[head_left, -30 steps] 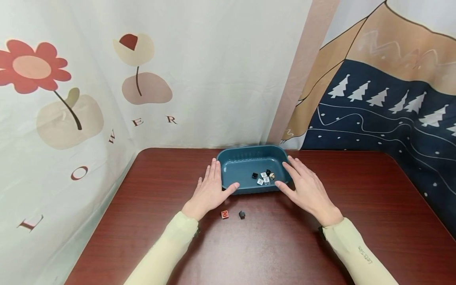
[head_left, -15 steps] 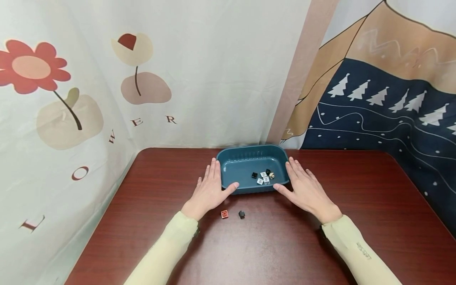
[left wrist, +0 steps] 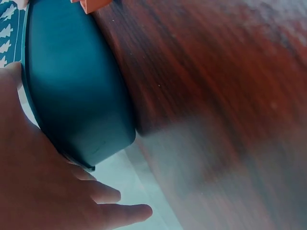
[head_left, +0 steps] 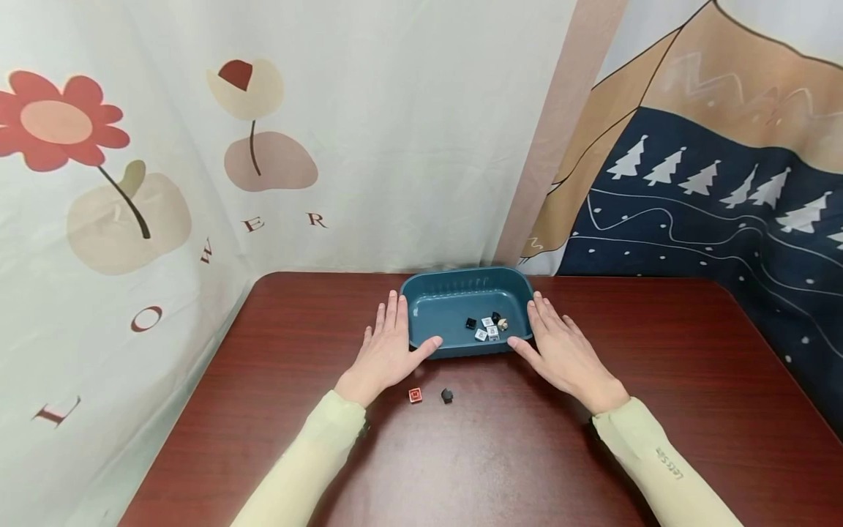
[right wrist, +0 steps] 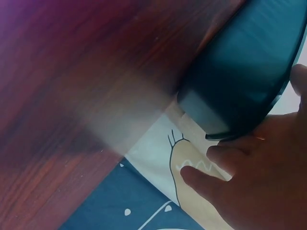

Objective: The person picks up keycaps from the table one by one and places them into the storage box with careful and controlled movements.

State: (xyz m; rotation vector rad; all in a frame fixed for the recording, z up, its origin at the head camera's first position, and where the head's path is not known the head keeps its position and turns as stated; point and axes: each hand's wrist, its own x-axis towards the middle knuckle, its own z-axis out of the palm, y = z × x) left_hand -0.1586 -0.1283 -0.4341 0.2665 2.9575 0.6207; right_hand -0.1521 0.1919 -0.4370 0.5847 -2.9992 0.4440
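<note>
A dark blue-green rectangular tray [head_left: 454,351] stands at the table's far edge in the head view. My left hand [head_left: 385,351] lies along its left end, fingers straight, thumb at the front rim. On the opposite end, my right hand [head_left: 566,355] rests with straight fingers and its thumb at the front right corner. Inside the tray, toward the right, are several small white pieces [head_left: 492,331], black pieces [head_left: 470,323] and a beige one [head_left: 503,324], resembling keycaps. In both wrist views the tray's outer wall [left wrist: 76,86] shows beside the fingers.
A small red square piece [head_left: 415,395], like a keycap, and a small black piece [head_left: 447,396] lie on the reddish-brown table [head_left: 500,461] in front of the tray. A printed curtain [head_left: 395,146] hangs close behind the tray.
The right hand's fingers have shifted slightly outward, from over the tray's right rim to along its side. The left hand and the tray look nearly unmoved.
</note>
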